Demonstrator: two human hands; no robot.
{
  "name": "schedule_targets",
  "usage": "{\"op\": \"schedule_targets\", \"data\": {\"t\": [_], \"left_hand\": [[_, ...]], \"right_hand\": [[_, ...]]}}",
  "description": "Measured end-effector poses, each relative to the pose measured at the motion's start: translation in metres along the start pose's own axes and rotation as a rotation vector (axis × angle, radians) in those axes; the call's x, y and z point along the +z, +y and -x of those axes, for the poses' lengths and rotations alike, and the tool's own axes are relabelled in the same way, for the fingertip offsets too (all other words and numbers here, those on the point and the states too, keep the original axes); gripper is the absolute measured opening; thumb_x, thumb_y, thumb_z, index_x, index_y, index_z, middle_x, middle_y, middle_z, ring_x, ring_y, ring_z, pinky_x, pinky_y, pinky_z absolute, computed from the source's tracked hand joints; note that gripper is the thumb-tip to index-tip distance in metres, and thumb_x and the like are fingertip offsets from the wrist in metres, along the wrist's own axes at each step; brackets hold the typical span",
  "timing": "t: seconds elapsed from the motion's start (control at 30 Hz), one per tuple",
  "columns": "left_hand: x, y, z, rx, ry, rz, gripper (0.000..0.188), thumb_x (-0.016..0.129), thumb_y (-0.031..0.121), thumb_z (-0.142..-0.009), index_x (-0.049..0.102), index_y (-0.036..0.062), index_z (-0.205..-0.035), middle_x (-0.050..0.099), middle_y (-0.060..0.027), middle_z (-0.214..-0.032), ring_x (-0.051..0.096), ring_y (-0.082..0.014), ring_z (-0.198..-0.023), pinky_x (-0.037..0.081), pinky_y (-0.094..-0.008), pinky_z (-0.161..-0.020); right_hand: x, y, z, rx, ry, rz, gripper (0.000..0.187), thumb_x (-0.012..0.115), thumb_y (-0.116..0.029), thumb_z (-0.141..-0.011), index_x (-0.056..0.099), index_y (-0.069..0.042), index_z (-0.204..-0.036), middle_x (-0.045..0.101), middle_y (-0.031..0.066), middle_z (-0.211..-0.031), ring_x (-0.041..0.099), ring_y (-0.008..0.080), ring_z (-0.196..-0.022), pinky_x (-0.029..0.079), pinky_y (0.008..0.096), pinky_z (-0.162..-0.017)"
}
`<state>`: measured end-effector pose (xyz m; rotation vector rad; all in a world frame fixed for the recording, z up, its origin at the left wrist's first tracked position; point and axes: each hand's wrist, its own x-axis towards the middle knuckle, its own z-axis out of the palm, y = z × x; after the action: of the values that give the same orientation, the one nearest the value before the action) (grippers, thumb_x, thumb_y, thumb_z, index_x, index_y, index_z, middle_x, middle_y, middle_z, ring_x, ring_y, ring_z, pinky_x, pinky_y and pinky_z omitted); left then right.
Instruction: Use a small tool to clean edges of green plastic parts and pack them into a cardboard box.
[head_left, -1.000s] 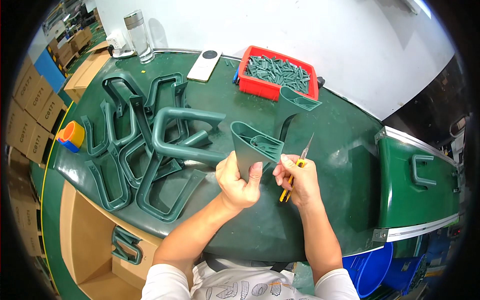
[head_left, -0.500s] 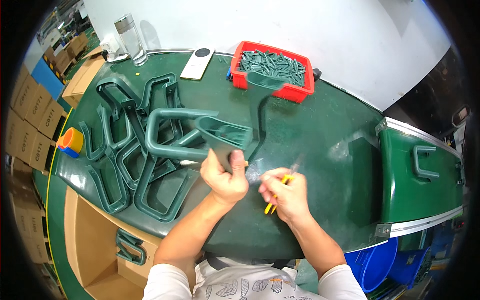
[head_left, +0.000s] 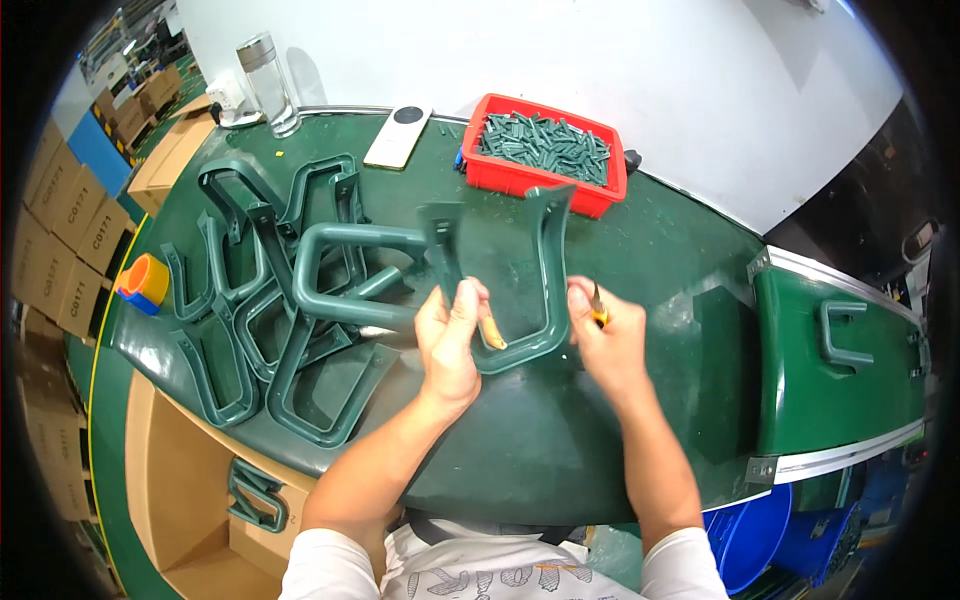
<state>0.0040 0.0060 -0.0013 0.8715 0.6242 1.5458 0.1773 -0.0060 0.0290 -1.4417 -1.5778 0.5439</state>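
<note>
My left hand (head_left: 452, 350) grips a green U-shaped plastic handle (head_left: 553, 285) by one leg, holding it above the table with both ends up. A yellowish wrap (head_left: 492, 332) shows around one of its fingers. Close by the handle's right leg, my right hand (head_left: 610, 340) is closed around a small yellow knife (head_left: 600, 314); its short blade points up and most of its grip is hidden in the palm. Whether the right fingertips touch the handle, I cannot tell. Several similar green handles (head_left: 345, 312) lie in a loose heap to the left.
A red bin (head_left: 490, 175) of small green pieces stands at the back, beside a phone (head_left: 398, 140). A glass bottle (head_left: 270, 90) is at back left, a tape roll (head_left: 146, 282) at the left edge. An open carton (head_left: 165, 470) sits below left; a green lidded panel (head_left: 840, 400) stands right.
My left hand has turned the green handle so its open U now faces up. My right hand has moved up and right with the knife, beside the handle's right leg.
</note>
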Motion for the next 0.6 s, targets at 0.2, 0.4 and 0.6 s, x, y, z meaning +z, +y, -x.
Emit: {"op": "schedule_targets", "data": {"t": [0.2,0.4,0.6], "left_hand": [[0.010,0.010,0.010,0.039,-0.179,-0.132,0.044,0.046,0.039,-0.095,0.053,-0.0033,-0.099,0.053,-0.0068,-0.062,0.048,-0.0112,-0.053,0.038,-0.0232,-0.050],[-0.003,0.009,-0.002,0.092,-0.269,-0.289,0.031,0.054,0.023,-0.092,0.055,-0.0038,-0.108,0.061,-0.0103,-0.085,0.057,-0.0147,-0.073,0.046,-0.0252,-0.061],[-0.001,0.010,-0.017,0.802,-0.414,-1.140,0.042,0.068,0.002,-0.062,0.060,-0.0051,-0.102,0.058,-0.0214,-0.108,0.057,-0.0386,-0.101,0.052,-0.0396,-0.079]], "right_hand": [[0.027,0.009,0.030,0.274,-0.014,-0.342,0.023,0.063,-0.017,-0.089,0.064,0.004,-0.098,0.054,-0.0025,-0.062,0.049,0.0049,-0.053,0.040,0.0224,-0.049],[0.014,-0.007,0.030,0.444,-0.017,-0.489,0.014,0.065,-0.009,-0.084,0.063,0.004,-0.086,0.053,-0.0015,-0.059,0.047,0.0059,-0.049,0.036,0.0228,-0.044],[0.009,-0.036,0.050,0.733,-0.282,-0.836,0.019,0.065,-0.004,-0.082,0.056,0.005,-0.096,0.057,0.0045,-0.064,0.048,0.0095,-0.046,0.036,0.0235,-0.041]]}}
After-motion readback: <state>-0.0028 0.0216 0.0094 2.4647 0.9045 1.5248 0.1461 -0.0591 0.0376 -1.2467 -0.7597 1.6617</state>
